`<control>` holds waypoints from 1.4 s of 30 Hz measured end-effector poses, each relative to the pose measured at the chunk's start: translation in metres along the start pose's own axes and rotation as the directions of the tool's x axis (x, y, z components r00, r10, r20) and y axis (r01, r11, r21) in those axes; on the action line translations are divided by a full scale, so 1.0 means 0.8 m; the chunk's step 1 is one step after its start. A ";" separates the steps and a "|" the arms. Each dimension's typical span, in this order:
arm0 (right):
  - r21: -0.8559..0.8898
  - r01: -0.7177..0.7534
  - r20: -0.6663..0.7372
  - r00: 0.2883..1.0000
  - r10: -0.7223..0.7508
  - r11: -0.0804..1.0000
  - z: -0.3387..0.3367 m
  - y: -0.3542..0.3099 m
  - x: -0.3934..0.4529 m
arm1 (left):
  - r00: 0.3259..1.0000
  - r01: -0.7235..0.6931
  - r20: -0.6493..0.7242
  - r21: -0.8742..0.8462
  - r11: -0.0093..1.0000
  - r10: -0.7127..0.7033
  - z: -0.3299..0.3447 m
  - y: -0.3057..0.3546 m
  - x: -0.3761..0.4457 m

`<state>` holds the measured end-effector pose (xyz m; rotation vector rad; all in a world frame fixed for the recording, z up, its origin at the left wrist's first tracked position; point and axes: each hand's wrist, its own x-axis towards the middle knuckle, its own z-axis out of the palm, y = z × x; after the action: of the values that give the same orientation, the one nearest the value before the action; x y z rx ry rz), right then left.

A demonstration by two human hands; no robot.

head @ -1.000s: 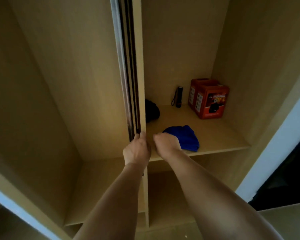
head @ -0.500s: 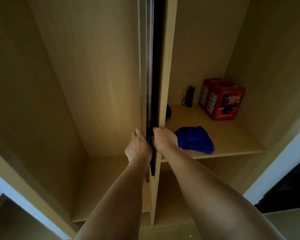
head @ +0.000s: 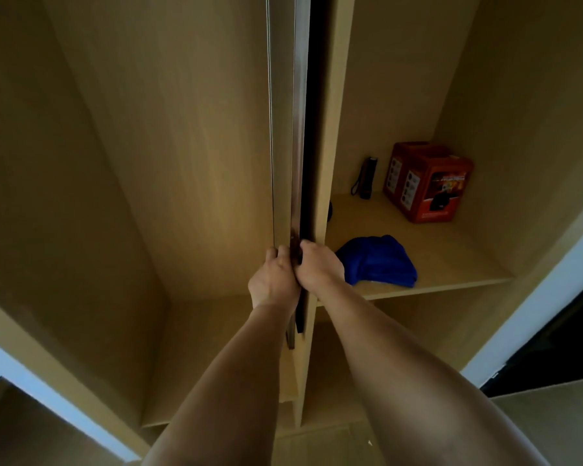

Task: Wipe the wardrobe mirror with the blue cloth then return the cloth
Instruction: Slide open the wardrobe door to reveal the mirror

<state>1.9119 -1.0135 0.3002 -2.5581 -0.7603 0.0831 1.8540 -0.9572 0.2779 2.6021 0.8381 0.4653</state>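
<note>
Sitting on the wooden shelf [head: 451,264]: one crumpled blue cloth [head: 381,260], one small black torch [head: 367,178], two red cardboard boxes [head: 431,186].

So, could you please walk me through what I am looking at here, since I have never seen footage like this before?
There is no machine here: a person wears a camera on the head, so this single view looks forward and down along both bare arms into an open wooden wardrobe. The left hand and the right hand meet at the edge of a thin pull-out panel, seen edge-on; both have fingers curled round it. It is probably the mirror to be wiped, though its face does not show. On the shelf to the right lies the blue cloth, bunched up and untouched. Further back stand a red box and a small dark torch. A dark object peeks out behind the divider; I cannot tell what it is.
</note>
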 end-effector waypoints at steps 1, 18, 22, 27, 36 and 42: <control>-0.001 0.002 0.000 1.000 -0.002 1.000 0.000 0.000 -0.003 | 1.000 -0.008 -0.004 0.009 1.000 0.008 0.000 -0.001 -0.003; 0.031 -0.017 0.052 0.999 0.015 0.999 -0.013 0.011 -0.085 | 0.996 -0.073 -0.058 -0.034 0.997 0.071 -0.020 0.010 -0.099; 0.033 0.015 0.059 0.998 -0.017 0.999 -0.020 0.022 -0.112 | 0.995 -0.066 -0.074 -0.032 0.997 0.063 -0.024 0.022 -0.130; 0.026 0.060 0.072 0.995 -0.062 0.998 -0.030 0.034 -0.150 | 0.993 -0.043 -0.108 -0.054 0.998 0.037 -0.024 0.035 -0.173; 0.065 0.110 0.098 0.988 -0.116 0.992 -0.039 0.050 -0.222 | 0.989 0.016 -0.148 -0.020 1.000 -0.019 -0.033 0.051 -0.249; 0.059 0.114 0.098 0.988 -0.119 0.992 -0.049 0.054 -0.260 | 0.991 0.022 -0.130 -0.027 0.999 -0.025 -0.045 0.060 -0.289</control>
<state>1.7649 -1.1720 0.3009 -2.4688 -0.9319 0.1934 1.6850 -1.1254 0.2851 2.5581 0.8972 0.6407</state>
